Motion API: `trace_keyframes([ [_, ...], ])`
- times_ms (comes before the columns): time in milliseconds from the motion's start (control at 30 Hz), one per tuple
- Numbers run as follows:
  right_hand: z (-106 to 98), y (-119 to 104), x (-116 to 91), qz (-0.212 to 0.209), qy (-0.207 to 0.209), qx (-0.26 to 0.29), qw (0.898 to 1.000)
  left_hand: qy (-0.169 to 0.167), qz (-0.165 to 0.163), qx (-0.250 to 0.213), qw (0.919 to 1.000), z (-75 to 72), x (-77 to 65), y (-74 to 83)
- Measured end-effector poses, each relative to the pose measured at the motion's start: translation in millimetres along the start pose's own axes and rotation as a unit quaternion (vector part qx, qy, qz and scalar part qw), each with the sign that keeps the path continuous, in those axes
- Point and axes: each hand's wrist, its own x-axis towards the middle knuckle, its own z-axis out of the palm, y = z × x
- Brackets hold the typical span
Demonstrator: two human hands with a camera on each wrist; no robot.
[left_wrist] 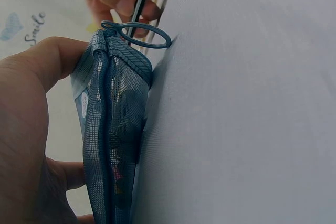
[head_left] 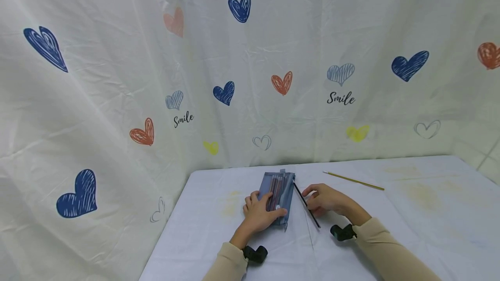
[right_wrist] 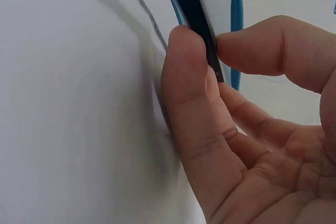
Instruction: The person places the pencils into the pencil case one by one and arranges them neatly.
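A blue mesh zip pencil case [head_left: 290,205] lies on the table with several pencils showing through its top. My left hand [head_left: 258,212] grips it from the left side, thumb at the near end and fingers across the top. In the left wrist view, the zipped edge of the case and a ring-shaped zip pull [left_wrist: 157,30] face the camera. To the right of the case, my right hand [head_left: 326,198] pinches a slim black pencil [head_left: 314,219] between thumb and index finger. This pencil slants from the case's far right corner toward the near side.
A yellow pencil [head_left: 357,181] lies farther back on the right of the white-covered table [head_left: 390,229]. Behind the table hangs a white curtain [head_left: 304,38] printed with hearts. Small black devices [head_left: 255,255] are worn at both wrists.
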Motion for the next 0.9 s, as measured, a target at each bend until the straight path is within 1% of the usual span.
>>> trace_keyframes([
  [167,8.1,-2.6,2.2,0.003,0.007,0.01,1.0,0.004,0.004,0.003,1.0,-2.4,-1.3,1.7],
  [333,14.9,-4.0,4.7,0.006,0.024,0.029,0.999,0.002,0.003,0.002,1.0,-4.4,-3.0,4.0],
  [600,27.3,-8.4,11.2,0.01,0.064,0.04,0.997,0.003,0.003,-0.002,1.0,-4.4,-3.3,4.0],
  [700,30.7,-10.9,13.0,0.006,0.071,0.043,0.997,0.003,0.004,-0.004,1.0,-3.7,-2.5,3.3],
  [900,35.7,-14.6,18.0,0.008,0.077,0.071,0.994,-0.001,0.003,-0.003,1.0,-2.9,-1.5,2.6],
])
